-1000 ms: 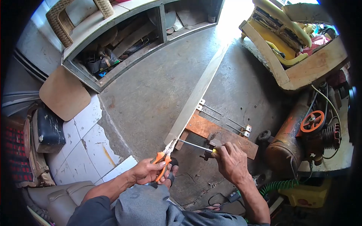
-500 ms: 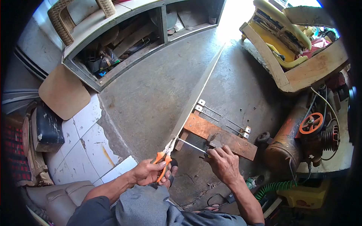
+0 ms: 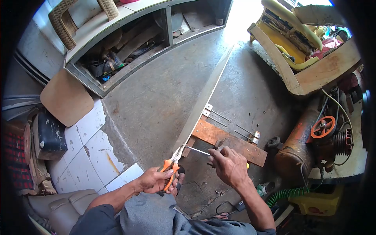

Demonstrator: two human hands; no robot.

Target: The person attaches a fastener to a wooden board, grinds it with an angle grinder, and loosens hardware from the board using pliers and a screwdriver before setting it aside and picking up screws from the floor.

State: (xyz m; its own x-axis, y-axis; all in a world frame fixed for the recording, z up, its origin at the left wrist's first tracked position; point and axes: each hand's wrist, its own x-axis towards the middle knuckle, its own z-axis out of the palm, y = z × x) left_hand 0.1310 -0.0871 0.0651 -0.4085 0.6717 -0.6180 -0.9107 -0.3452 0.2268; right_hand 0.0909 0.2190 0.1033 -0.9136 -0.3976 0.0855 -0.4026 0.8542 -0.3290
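My left hand [image 3: 159, 180] is closed around the orange handles of a pair of pliers [image 3: 169, 169]. The pliers' jaws meet the near end of a long pale strip or board [image 3: 204, 94], which runs away across the floor. My right hand [image 3: 228, 164] grips a screwdriver [image 3: 199, 150] with a thin metal shaft; its tip reaches the strip's end, right beside the jaws. A bit of yellow shows behind that hand, probably the handle's end. A reddish-brown wooden piece [image 3: 213, 134] lies against the strip, with metal brackets and rods [image 3: 207, 109] near it.
An orange-brown compressor tank [image 3: 291, 152] with a red wheel stands at right, a green coiled hose [image 3: 288, 194] below it. A battered wooden seat frame [image 3: 295, 80] is at upper right. Low shelving [image 3: 117, 76] with clutter curves along the back left. Small loose parts lie on the floor.
My right hand has turned on the screwdriver and shifted slightly, so its fingers sit differently and yellow now shows behind it. My left hand and the pliers have hardly moved.
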